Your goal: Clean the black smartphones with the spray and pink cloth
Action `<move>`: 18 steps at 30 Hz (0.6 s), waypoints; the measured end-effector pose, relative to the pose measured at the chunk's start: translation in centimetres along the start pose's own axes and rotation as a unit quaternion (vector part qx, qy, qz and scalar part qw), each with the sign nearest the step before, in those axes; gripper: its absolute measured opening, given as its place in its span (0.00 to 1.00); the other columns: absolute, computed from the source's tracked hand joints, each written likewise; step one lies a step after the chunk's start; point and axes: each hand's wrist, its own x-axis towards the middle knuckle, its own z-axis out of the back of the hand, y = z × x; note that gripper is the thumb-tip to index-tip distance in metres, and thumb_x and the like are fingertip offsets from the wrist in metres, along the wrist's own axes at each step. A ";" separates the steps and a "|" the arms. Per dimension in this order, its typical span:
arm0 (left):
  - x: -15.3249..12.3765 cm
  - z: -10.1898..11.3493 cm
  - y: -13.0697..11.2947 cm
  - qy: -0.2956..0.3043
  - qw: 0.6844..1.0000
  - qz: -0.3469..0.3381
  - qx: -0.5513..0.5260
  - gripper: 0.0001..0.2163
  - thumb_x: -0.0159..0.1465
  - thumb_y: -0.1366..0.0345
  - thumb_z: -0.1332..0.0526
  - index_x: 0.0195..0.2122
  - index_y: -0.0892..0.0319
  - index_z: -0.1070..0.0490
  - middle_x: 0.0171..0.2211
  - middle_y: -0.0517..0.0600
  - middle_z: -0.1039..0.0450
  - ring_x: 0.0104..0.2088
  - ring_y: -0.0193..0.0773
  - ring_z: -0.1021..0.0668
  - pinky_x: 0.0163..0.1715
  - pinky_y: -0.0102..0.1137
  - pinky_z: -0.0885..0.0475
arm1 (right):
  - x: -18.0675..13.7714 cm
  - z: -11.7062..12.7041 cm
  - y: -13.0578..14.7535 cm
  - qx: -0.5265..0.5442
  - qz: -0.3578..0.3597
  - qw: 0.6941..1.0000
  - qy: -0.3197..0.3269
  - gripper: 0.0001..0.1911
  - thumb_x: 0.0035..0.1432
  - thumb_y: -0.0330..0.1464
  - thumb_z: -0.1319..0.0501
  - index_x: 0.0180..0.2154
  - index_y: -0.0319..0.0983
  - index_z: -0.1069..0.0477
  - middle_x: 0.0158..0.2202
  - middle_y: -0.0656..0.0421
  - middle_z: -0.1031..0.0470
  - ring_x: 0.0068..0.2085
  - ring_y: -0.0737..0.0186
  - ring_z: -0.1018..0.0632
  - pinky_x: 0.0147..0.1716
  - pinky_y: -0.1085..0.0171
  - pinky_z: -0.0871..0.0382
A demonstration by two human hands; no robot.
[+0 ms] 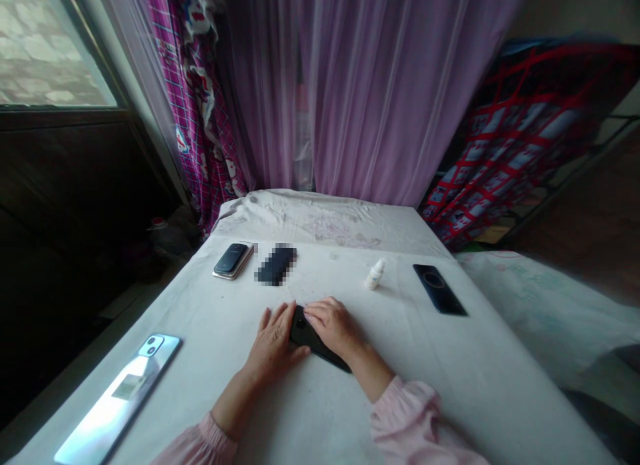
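Note:
A black phone (301,331) lies flat in the middle of the white-covered table (450,371), partly hidden under my hands. My left hand (273,341) lies on its left end with the fingers stretched out flat. My right hand (333,325) rests over its upper edge and right part, fingers curved down onto it. Both forearms wear pink sleeves.
A silver phone (120,395) lies at the near left. A dark phone on a light case (233,259) and a blurred dark phone (277,265) sit further back. A small white bottle (375,275) and a black phone (439,289) lie to the right. Purple curtains (380,91) hang behind.

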 end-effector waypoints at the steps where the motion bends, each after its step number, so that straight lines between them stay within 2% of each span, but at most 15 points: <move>1: 0.1 0.1 -0.1 0.007 1.000 0.003 -0.001 0.42 0.61 0.44 0.42 0.69 0.61 0.59 0.62 0.64 0.40 0.64 0.56 0.39 0.61 0.54 0.48 | -0.7 0.4 -0.3 -0.002 0.001 1.000 -0.003 0.11 0.61 0.27 0.41 0.41 0.44 0.22 0.42 0.60 0.20 0.44 0.61 0.24 0.46 0.62 0.31; 7: 1.0 1.2 -1.0 0.051 0.998 0.029 0.017 0.39 0.60 0.50 0.39 0.67 0.60 0.54 0.63 0.62 0.40 0.64 0.54 0.40 0.62 0.55 0.50 | -8.5 3.7 -4.2 -0.025 -0.038 0.998 -0.053 0.12 0.63 0.33 0.44 0.42 0.45 0.22 0.43 0.56 0.20 0.43 0.58 0.23 0.44 0.58 0.29; 10: 1.8 1.9 -1.0 0.075 0.997 0.024 0.028 0.41 0.57 0.51 0.37 0.67 0.59 0.52 0.64 0.62 0.42 0.64 0.55 0.40 0.62 0.55 0.50 | -10.8 4.4 -5.2 -0.029 -0.052 0.995 -0.075 0.11 0.63 0.32 0.44 0.41 0.45 0.22 0.42 0.56 0.20 0.43 0.57 0.23 0.44 0.57 0.28; 12: 2.1 2.0 -0.8 0.076 0.997 0.014 0.024 0.43 0.54 0.50 0.35 0.67 0.60 0.52 0.63 0.62 0.40 0.63 0.55 0.39 0.62 0.55 0.51 | -10.7 4.4 -5.1 -0.009 -0.048 0.994 -0.099 0.12 0.63 0.32 0.44 0.40 0.44 0.22 0.41 0.56 0.20 0.42 0.57 0.22 0.42 0.58 0.27; 15: 1.9 1.5 -0.1 0.039 0.999 -0.001 0.011 0.45 0.53 0.49 0.34 0.67 0.62 0.53 0.59 0.64 0.36 0.61 0.56 0.34 0.61 0.55 0.49 | -9.4 4.0 -4.6 0.020 -0.056 0.988 -0.140 0.13 0.64 0.34 0.46 0.41 0.42 0.22 0.39 0.54 0.20 0.40 0.58 0.22 0.41 0.59 0.26; 18: 1.3 0.7 0.5 -0.009 1.000 -0.020 0.001 0.46 0.53 0.47 0.35 0.67 0.63 0.54 0.58 0.64 0.35 0.59 0.57 0.33 0.60 0.54 0.46 | -7.9 3.4 -4.0 0.021 -0.063 0.991 -0.114 0.13 0.64 0.32 0.46 0.41 0.42 0.22 0.39 0.54 0.20 0.40 0.58 0.22 0.41 0.59 0.26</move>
